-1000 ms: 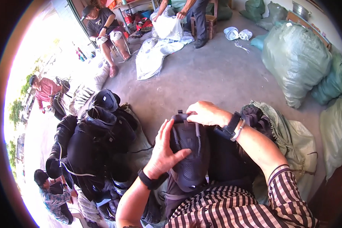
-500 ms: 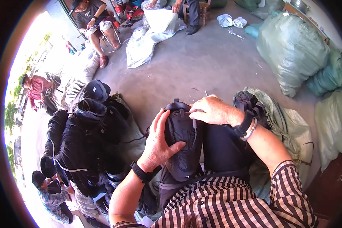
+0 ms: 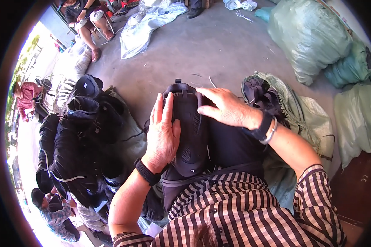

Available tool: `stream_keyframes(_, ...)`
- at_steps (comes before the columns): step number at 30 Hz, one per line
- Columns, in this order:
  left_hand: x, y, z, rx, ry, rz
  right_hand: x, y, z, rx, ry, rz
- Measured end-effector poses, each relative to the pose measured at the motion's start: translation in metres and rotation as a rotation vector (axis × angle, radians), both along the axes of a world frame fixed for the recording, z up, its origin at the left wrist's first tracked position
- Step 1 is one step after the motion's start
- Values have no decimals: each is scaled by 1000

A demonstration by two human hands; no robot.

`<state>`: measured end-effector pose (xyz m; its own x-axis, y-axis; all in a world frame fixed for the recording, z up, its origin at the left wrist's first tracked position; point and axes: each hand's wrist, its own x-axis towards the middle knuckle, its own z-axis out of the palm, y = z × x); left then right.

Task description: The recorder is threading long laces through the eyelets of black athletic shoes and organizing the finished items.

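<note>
A black shoe upper [image 3: 186, 127] with mesh panels and a small loop at its top end lies lengthwise on my lap. My left hand [image 3: 163, 136] rests along its left side with straight fingers, the thumb now beside the palm. At the upper's top right edge, the thumb and fingertips of my right hand [image 3: 231, 108] hold the rim, thumb and index a little apart. What lies under the right fingers is hidden.
Stacked black shoe uppers [image 3: 76, 144] stand close on my left. On my right is an open woven sack [image 3: 313, 119] with dark pieces [image 3: 263, 96]. Large pale green bags [image 3: 311, 39] fill the far right. A seated person [image 3: 86, 24] and a white sack [image 3: 138, 35] are at the far left.
My left thumb has come off the upper's middle to lie beside the palm. The right thumb and index have spread slightly. The whole view has shifted, so the floor and bags appear higher.
</note>
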<state>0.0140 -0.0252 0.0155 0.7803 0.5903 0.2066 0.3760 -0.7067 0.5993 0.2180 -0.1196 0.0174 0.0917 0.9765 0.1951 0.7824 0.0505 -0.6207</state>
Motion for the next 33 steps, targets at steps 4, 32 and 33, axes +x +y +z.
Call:
stream_keyframes(4, -7, -17, 6, 349, 127, -96, -18, -42, 13, 70, 81, -88)
stream_keyframes(32, -78, 2, 27, -1198, -43, -208, 108, -124, 57, 136, 1022, -632)
stream_keyframes(33, -82, 6, 29, -1217, -12, -153, 127, -135, 47, 138, 1017, -658)
